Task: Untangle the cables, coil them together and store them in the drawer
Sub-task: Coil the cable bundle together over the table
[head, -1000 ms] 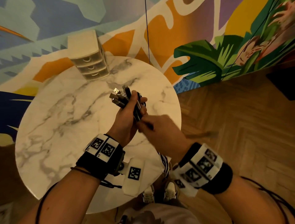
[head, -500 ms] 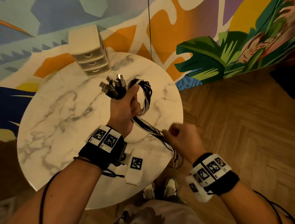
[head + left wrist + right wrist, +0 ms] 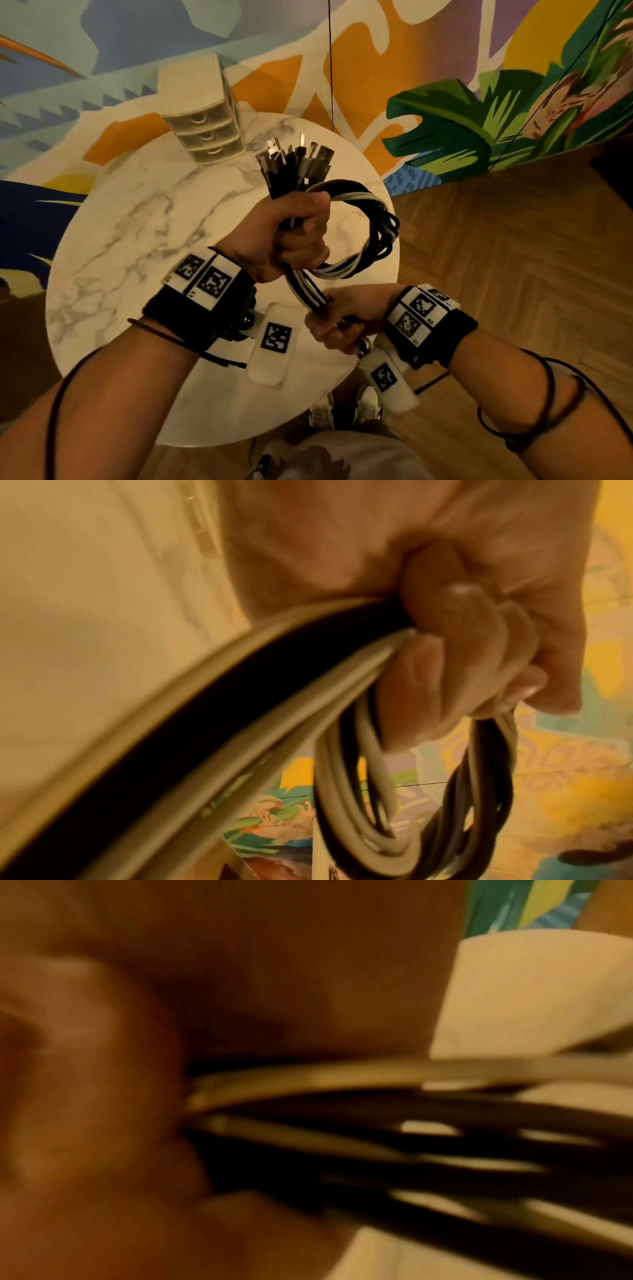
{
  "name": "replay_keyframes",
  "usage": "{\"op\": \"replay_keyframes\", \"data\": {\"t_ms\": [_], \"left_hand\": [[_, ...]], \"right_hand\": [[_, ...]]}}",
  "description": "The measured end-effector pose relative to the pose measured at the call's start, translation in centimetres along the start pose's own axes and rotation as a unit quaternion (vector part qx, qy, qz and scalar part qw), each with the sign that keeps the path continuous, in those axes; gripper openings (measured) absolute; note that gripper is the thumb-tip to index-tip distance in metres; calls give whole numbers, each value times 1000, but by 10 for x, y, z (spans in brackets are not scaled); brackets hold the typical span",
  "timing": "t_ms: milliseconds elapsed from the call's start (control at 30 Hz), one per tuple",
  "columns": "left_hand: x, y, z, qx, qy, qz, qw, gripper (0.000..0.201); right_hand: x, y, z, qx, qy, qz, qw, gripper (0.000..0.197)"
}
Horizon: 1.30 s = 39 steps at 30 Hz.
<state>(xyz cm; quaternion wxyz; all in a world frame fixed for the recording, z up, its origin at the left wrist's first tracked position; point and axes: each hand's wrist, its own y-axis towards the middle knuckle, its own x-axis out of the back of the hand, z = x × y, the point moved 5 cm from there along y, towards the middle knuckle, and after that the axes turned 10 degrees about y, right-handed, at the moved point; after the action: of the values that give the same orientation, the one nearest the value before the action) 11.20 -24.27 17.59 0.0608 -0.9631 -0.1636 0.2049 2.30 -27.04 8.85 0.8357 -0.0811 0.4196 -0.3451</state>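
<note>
A small three-drawer organiser stands at the far edge of the round marble table, well apart from the hands, all its drawers closed. Nearer than the organiser and above the table, the left hand is fisted round a bundle of black and white cables; their USB plugs fan out above the fist toward the organiser, and a loop of the bundle curves out to the right of the fist. In the left wrist view the fingers curl tight over the coil. From under the fist the cables run down to the right hand, which is closed round the trailing strands near the table's near edge.
</note>
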Motion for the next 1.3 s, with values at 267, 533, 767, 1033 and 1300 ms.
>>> {"op": "replay_keyframes", "data": {"t_ms": [267, 533, 767, 1033, 1300], "left_hand": [[23, 6, -11, -113, 96, -378, 914, 35], [-5, 52, -71, -207, 52, -290, 933, 34], [-80, 103, -88, -203, 62, -98, 972, 36], [-81, 117, -85, -176, 64, -110, 976, 37], [-53, 119, -102, -220, 37, -236, 946, 36]], "right_hand": [[48, -18, 16, 190, -329, -575, 725, 26], [33, -66, 38, 341, 139, -297, 881, 13], [29, -99, 33, 313, 165, -115, 928, 27], [30, -92, 26, 100, 47, -161, 981, 35], [112, -175, 100, 265, -279, -729, 566, 35]]}}
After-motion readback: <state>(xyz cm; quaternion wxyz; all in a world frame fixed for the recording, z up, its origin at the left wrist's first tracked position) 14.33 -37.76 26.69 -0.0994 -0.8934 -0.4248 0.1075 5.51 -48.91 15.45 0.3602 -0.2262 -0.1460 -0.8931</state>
